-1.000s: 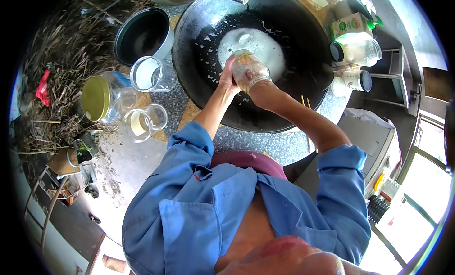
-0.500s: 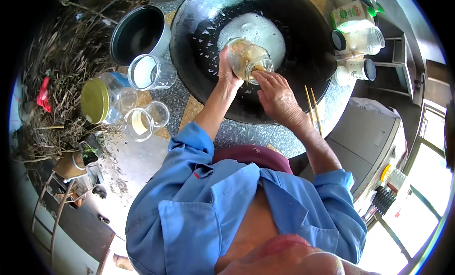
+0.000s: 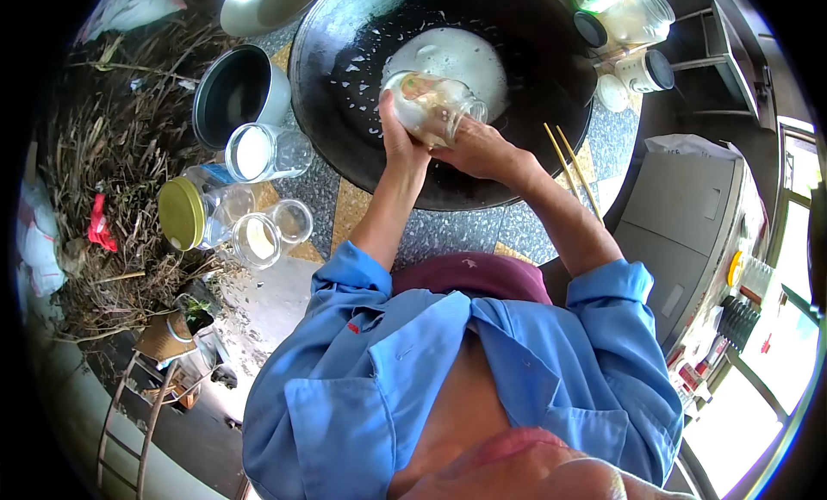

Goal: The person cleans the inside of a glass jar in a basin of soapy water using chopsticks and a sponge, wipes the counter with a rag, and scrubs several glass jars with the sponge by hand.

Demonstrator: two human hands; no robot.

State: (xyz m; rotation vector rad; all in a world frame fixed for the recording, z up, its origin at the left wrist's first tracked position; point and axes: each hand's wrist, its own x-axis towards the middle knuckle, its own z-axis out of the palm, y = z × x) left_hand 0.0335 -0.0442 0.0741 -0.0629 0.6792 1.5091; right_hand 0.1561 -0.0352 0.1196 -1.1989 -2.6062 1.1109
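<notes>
My left hand (image 3: 401,138) is closed around the base of a clear glass jar (image 3: 435,106) with a faded label, tilted on its side with its mouth to the right. The fingers of my right hand (image 3: 482,147) curl under the jar near its neck, partly hidden behind the glass. Both hands are over a large black wok (image 3: 345,125), in which whitish foamy liquid (image 3: 465,56) lies below and behind the jar.
Left of the wok are a dark-lined pot (image 3: 280,95), clear jars (image 3: 293,220) and a jar with a yellow-green lid (image 3: 181,213). Chopsticks (image 3: 573,168) lie at the wok's right edge. More jars (image 3: 646,71) stand farther right. A metal pan (image 3: 267,5) is at the top.
My right hand has shifted from the jar's mouth to beneath its neck. The jar is turned more sideways. The yellowish-brown thing at its mouth no longer shows. The camera view has shifted.
</notes>
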